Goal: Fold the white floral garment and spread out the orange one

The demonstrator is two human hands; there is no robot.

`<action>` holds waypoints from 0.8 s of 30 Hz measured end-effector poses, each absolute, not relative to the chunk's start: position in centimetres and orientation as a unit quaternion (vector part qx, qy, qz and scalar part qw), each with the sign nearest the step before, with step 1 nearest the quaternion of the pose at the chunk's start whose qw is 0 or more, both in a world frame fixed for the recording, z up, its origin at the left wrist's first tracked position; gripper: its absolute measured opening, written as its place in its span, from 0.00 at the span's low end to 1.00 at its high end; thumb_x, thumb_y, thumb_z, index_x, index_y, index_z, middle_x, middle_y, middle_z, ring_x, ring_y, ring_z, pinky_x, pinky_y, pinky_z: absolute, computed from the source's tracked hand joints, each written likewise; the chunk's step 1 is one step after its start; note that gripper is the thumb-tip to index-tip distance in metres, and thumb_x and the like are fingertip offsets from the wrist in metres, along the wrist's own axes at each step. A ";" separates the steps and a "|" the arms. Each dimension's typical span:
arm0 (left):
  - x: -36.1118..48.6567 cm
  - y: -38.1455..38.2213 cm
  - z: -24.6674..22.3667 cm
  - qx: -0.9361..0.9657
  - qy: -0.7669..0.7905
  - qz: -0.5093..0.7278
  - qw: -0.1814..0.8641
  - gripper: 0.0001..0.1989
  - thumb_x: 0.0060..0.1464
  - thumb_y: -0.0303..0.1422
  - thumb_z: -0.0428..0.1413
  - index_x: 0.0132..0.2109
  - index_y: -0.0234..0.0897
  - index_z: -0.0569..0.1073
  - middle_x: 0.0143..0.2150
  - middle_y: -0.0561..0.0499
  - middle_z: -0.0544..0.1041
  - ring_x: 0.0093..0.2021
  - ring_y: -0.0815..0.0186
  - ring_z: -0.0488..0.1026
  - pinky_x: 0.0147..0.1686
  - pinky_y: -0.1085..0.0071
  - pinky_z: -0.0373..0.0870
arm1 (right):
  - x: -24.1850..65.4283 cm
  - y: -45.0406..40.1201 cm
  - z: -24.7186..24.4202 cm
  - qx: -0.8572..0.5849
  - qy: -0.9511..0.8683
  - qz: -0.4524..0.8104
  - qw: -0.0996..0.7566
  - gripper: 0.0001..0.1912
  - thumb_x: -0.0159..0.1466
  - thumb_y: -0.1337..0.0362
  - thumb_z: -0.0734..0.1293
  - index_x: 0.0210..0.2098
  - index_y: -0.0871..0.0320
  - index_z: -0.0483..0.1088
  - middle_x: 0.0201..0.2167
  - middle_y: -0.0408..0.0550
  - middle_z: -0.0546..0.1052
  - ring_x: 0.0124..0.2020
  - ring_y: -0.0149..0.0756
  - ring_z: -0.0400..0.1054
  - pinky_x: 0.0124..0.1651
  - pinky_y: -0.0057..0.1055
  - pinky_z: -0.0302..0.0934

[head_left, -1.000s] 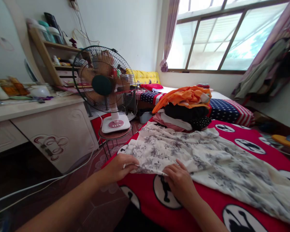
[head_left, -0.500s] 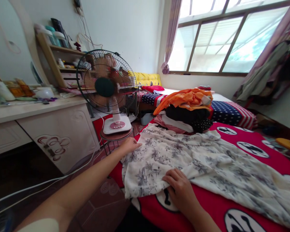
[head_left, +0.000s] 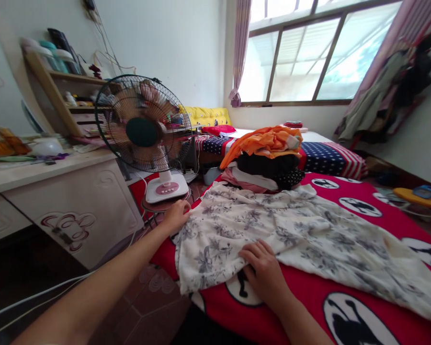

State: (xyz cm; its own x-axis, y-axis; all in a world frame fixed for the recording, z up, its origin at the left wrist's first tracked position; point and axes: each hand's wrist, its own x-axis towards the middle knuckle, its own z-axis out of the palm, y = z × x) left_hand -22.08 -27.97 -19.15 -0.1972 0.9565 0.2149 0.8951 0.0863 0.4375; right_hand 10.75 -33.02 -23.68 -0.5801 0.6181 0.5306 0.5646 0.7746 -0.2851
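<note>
A white cloth garment with grey floral print (head_left: 273, 230) lies spread over a red bed cover with round black-and-white motifs (head_left: 359, 206). My left hand (head_left: 176, 215) is at the garment's far left edge, its fingers pinching the cloth there. My right hand (head_left: 262, 270) rests on the near part of the garment, close to its lower edge, pressing on the fabric. Neither hand holds anything else.
A pile of orange, black and pink clothes (head_left: 266, 163) sits on the bed just beyond the garment. Left of the bed, an electric fan (head_left: 141, 132) stands on a small round stool. A white cabinet (head_left: 68, 215) and a white cable (head_left: 39, 297) lie further left.
My left hand has moved from the middle of the garment's left side to its far edge, and the cloth now lies spread wider. My right hand has shifted toward the near edge.
</note>
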 end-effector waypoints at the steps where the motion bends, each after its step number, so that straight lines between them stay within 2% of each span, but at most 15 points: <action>1: -21.6 -28.8 -18.7 0.671 0.694 0.250 0.076 0.14 0.49 0.32 0.59 0.44 0.37 0.76 0.48 0.45 0.76 0.50 0.58 0.72 0.50 0.68 0.65 | 10.9 -32.9 -23.6 -0.342 -0.884 0.042 0.318 0.16 0.56 0.75 0.62 0.41 0.53 0.72 0.40 0.46 0.75 0.44 0.40 0.67 0.61 0.46 0.50; 3: -20.1 -31.2 -18.1 0.770 0.573 0.239 0.147 0.22 0.48 0.36 0.62 0.52 0.40 0.73 0.55 0.46 0.72 0.56 0.58 0.68 0.57 0.66 0.61 | 11.3 -32.7 -23.4 -0.360 -0.875 0.043 0.320 0.17 0.56 0.75 0.62 0.41 0.54 0.72 0.41 0.47 0.76 0.45 0.40 0.67 0.61 0.47 0.49; 5: -18.3 -34.1 -17.9 0.844 0.450 0.186 0.224 0.31 0.44 0.42 0.65 0.57 0.45 0.70 0.60 0.47 0.68 0.59 0.55 0.64 0.60 0.63 0.59 | 11.8 -32.4 -23.0 -0.380 -0.869 0.039 0.313 0.18 0.55 0.75 0.61 0.41 0.54 0.72 0.40 0.47 0.76 0.45 0.41 0.67 0.62 0.47 0.48; 7: -16.3 -37.2 -18.5 0.875 0.405 0.131 0.230 0.42 0.39 0.44 0.67 0.62 0.50 0.64 0.64 0.47 0.63 0.61 0.52 0.61 0.61 0.60 0.57 | 12.3 -31.9 -22.5 -0.399 -0.867 0.026 0.296 0.19 0.54 0.76 0.61 0.42 0.55 0.72 0.38 0.47 0.76 0.44 0.41 0.67 0.62 0.47 0.47; 8: -15.4 -38.5 -19.0 0.880 0.411 0.118 0.209 0.45 0.38 0.41 0.68 0.64 0.50 0.61 0.65 0.46 0.61 0.62 0.50 0.59 0.62 0.58 0.56 | 12.5 -31.7 -22.3 -0.407 -0.868 0.018 0.284 0.19 0.53 0.76 0.61 0.41 0.55 0.73 0.36 0.47 0.76 0.44 0.41 0.66 0.62 0.47 0.47; 11: -13.1 -41.0 -21.1 0.871 0.456 0.119 0.137 0.39 0.41 0.28 0.61 0.62 0.48 0.62 0.62 0.45 0.64 0.61 0.50 0.61 0.62 0.55 0.54 | 13.2 -30.9 -21.5 -0.417 -0.877 0.002 0.238 0.17 0.53 0.74 0.63 0.39 0.55 0.74 0.33 0.46 0.75 0.42 0.41 0.65 0.62 0.46 0.46; 13: -12.4 -41.3 -21.8 0.864 0.478 0.114 0.114 0.34 0.39 0.22 0.56 0.56 0.46 0.67 0.58 0.45 0.68 0.57 0.52 0.64 0.58 0.57 0.59 | 13.9 -30.4 -21.0 -0.414 -0.888 0.004 0.202 0.14 0.54 0.73 0.63 0.37 0.54 0.75 0.33 0.46 0.75 0.42 0.40 0.65 0.62 0.46 0.45; 16: -12.4 -40.8 -21.1 0.859 0.492 0.087 0.109 0.26 0.38 0.20 0.52 0.47 0.44 0.71 0.51 0.46 0.72 0.50 0.55 0.68 0.51 0.61 0.65 | 15.4 -29.7 -19.8 -0.415 -0.898 0.019 0.143 0.11 0.55 0.71 0.63 0.34 0.54 0.74 0.33 0.46 0.76 0.42 0.40 0.66 0.62 0.47 0.44; 19: -13.4 -40.1 -19.7 0.856 0.503 0.060 0.100 0.20 0.42 0.19 0.48 0.42 0.42 0.72 0.45 0.47 0.73 0.47 0.59 0.70 0.48 0.64 0.66 | 17.4 -28.7 -18.6 -0.410 -0.907 0.024 0.095 0.09 0.54 0.71 0.62 0.30 0.55 0.72 0.36 0.46 0.76 0.46 0.42 0.65 0.63 0.51 0.41; 24: -14.6 -39.4 -18.7 0.853 0.517 0.010 0.079 0.15 0.42 0.19 0.47 0.35 0.39 0.71 0.40 0.47 0.74 0.43 0.59 0.71 0.45 0.66 0.66 | 19.7 -26.3 -16.8 -0.396 -0.918 -0.021 0.014 0.19 0.46 0.79 0.60 0.32 0.55 0.74 0.44 0.49 0.77 0.60 0.49 0.57 0.65 0.56 0.32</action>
State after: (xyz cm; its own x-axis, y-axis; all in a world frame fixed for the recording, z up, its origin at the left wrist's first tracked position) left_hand -14.55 -39.36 -18.72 0.4662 0.8824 -0.0636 0.8791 -0.4541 0.1447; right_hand 19.68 -26.28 -16.77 -0.6854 0.7269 0.0424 0.7281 0.6849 0.0282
